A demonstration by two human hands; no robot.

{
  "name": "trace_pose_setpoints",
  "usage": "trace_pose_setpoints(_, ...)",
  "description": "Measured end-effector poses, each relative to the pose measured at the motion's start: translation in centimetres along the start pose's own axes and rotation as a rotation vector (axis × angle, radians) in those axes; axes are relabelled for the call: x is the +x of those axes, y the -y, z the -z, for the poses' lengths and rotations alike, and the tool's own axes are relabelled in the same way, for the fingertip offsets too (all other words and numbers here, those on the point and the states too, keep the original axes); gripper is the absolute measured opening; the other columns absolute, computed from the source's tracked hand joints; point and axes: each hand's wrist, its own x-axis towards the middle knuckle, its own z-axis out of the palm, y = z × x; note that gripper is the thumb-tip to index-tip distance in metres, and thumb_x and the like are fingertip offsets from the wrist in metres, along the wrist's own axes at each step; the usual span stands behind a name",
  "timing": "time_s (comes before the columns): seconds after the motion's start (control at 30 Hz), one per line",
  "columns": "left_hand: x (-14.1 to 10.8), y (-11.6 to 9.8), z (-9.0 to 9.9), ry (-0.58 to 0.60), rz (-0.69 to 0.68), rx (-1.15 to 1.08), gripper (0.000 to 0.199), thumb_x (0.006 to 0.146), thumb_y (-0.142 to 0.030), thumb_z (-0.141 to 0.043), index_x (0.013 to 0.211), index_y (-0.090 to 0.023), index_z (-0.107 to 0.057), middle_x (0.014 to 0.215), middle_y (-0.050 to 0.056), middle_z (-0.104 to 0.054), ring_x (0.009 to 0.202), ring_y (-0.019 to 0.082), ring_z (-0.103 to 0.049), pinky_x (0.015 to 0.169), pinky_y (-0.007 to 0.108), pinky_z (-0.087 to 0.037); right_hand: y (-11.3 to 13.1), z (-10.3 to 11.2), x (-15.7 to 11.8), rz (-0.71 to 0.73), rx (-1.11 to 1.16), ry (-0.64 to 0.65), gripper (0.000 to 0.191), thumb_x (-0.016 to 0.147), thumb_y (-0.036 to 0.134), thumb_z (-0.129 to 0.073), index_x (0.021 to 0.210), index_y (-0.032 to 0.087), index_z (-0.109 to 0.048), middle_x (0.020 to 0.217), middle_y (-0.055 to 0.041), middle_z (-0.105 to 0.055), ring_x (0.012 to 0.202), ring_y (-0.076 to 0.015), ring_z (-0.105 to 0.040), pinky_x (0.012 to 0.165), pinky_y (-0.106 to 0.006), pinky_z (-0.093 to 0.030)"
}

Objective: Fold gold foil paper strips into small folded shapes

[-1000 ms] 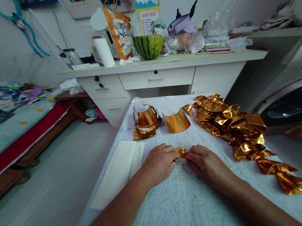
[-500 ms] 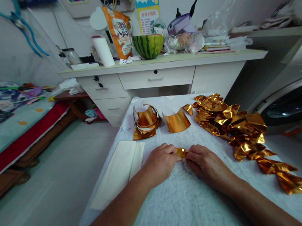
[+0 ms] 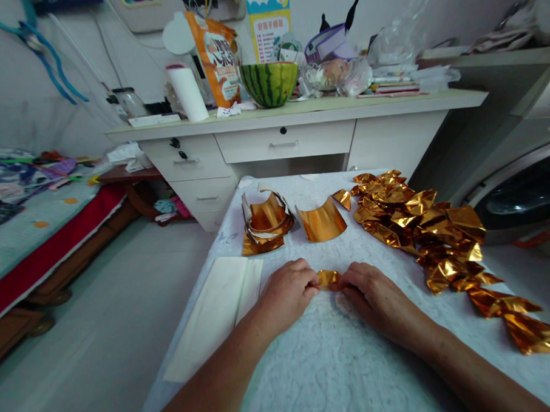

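Your left hand (image 3: 288, 296) pinches the left end of a small folded gold foil piece (image 3: 328, 280), and your right hand (image 3: 374, 296) pinches its right end. The piece lies low over the pale quilted cover (image 3: 309, 368), between your fingertips. Beyond it stand a curled stack of gold foil sheets (image 3: 267, 217) and, just beside that, a single curved gold sheet (image 3: 322, 222). Folded gold foil pieces (image 3: 422, 230) lie heaped to your right; white paper (image 3: 207, 321) lies flat near your left forearm.

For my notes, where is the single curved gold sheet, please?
In the head view, the sheet lies between the curled gold stack on its left and the gold heap on its right.
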Motion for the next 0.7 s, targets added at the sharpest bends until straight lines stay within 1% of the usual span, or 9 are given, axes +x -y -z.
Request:
trace_pose_setpoints(0.13, 0.15, -0.17, 0.21, 0.023, 0.018, 0.001, 0.01, 0.087, -0.015, -0.055, 0.081, -0.017, -0.062, 0.085, 0.001, -0.058, 0.086, 0.016, -0.056, 0.076, 0.026, -0.042, -0.1, -0.33, 0.04, -0.039, -0.02, -0.001, 0.022, 0.092, 0.017, -0.045, 0.076, 0.017, -0.059, 0.08, -0.0051, -0.059, 0.077, -0.0184, -0.053, 0.069, -0.03, -0.04)
trace_pose_setpoints(0.23, 0.0, -0.41, 0.22, 0.001, -0.002, 0.018, 0.009, 0.089, -0.016, -0.053, 0.082, -0.017, -0.058, 0.087, 0.002, -0.056, 0.089, 0.017, -0.055, 0.078, 0.027, -0.041, -0.23, -0.45, 0.1, -0.066, -0.029, -0.016, 0.023, 0.093, 0.017, -0.043, 0.076, 0.017, -0.059, 0.079, -0.0051, -0.059, 0.076, -0.0186, -0.053, 0.069, -0.031, -0.039)
trace_pose_setpoints(0.33, -0.27, -0.48, 0.09, -0.026, -0.019, 0.007, 0.008, 0.089, -0.017, -0.051, 0.082, -0.018, -0.055, 0.088, 0.001, -0.054, 0.088, 0.017, -0.054, 0.077, 0.027, -0.04, -0.36, -0.41, 0.14, -0.068, -0.02, -0.022, 0.021, 0.093, 0.02, -0.045, 0.078, 0.017, -0.059, 0.079, -0.0047, -0.06, 0.076, -0.0191, -0.053, 0.069, -0.032, -0.038)
trace_pose_setpoints(0.43, -0.37, -0.37, -0.06, -0.027, -0.009, -0.04, 0.008, 0.086, -0.015, -0.051, 0.079, -0.018, -0.054, 0.085, 0.0, -0.054, 0.081, 0.015, -0.054, 0.07, 0.025, -0.039, -0.44, -0.35, 0.12, -0.064, 0.001, -0.022, 0.016, 0.091, 0.024, -0.051, 0.079, 0.018, -0.06, 0.079, -0.0038, -0.061, 0.077, -0.0192, -0.054, 0.07, -0.032, -0.038)
trace_pose_setpoints(0.5, -0.29, -0.3, -0.15, -0.036, 0.021, -0.072, 0.008, 0.083, -0.014, -0.053, 0.075, -0.018, -0.053, 0.081, -0.001, -0.054, 0.076, 0.014, -0.053, 0.067, 0.024, -0.038, -0.43, -0.36, 0.11, -0.067, 0.003, -0.031, 0.015, 0.091, 0.025, -0.053, 0.081, 0.019, -0.061, 0.08, -0.0037, -0.061, 0.078, -0.0194, -0.054, 0.07, -0.032, -0.038)
trace_pose_setpoints(0.6, -0.09, -0.26, -0.23, -0.067, 0.098, -0.115, 0.009, 0.078, -0.014, -0.057, 0.07, -0.018, -0.053, 0.074, -0.002, -0.054, 0.071, 0.013, -0.053, 0.064, 0.024, -0.036, -0.35, -0.44, 0.15, -0.087, -0.017, -0.033, 0.018, 0.092, 0.024, -0.051, 0.079, 0.018, -0.062, 0.079, -0.0043, -0.062, 0.078, -0.0196, -0.055, 0.071, -0.032, -0.038)
trace_pose_setpoints(0.7, -0.01, -0.28, -0.21, -0.08, 0.154, -0.148, 0.009, 0.076, -0.016, -0.059, 0.069, -0.018, -0.055, 0.07, -0.002, -0.056, 0.069, 0.013, -0.054, 0.062, 0.024, -0.035, -0.27, -0.56, 0.28, -0.102, -0.038, -0.034, 0.022, 0.094, 0.024, -0.049, 0.078, 0.018, -0.062, 0.079, -0.0049, -0.063, 0.077, -0.0191, -0.055, 0.07, -0.031, -0.037)
